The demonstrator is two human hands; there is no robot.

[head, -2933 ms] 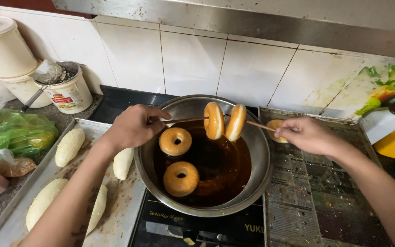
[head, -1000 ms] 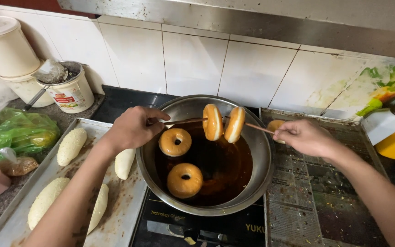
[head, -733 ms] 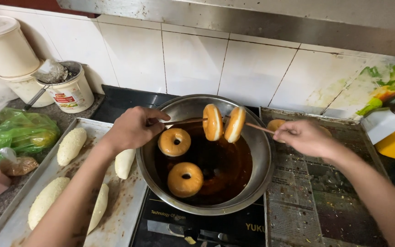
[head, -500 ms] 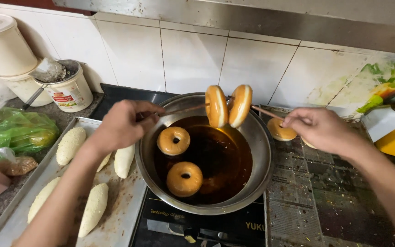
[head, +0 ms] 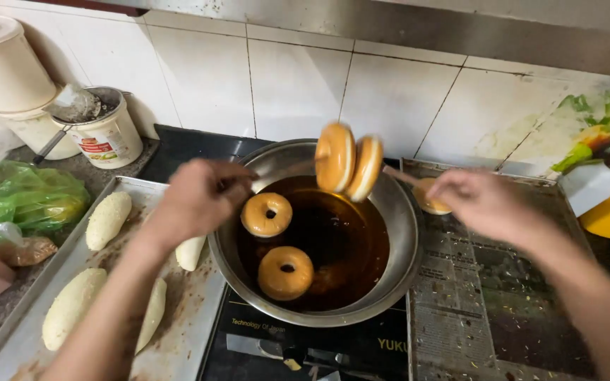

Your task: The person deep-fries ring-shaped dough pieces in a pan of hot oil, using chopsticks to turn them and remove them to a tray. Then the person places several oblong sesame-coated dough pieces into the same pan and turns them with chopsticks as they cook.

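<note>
Two doughnuts are held threaded on a stick over the oil pan, left hand and right hand each clenched on an end; stick best kept level so nothing slides off.

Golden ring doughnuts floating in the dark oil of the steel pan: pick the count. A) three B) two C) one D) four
B: two golden ring doughnuts float in the oil of the steel pan, while two more hang on a stick above it.
</note>
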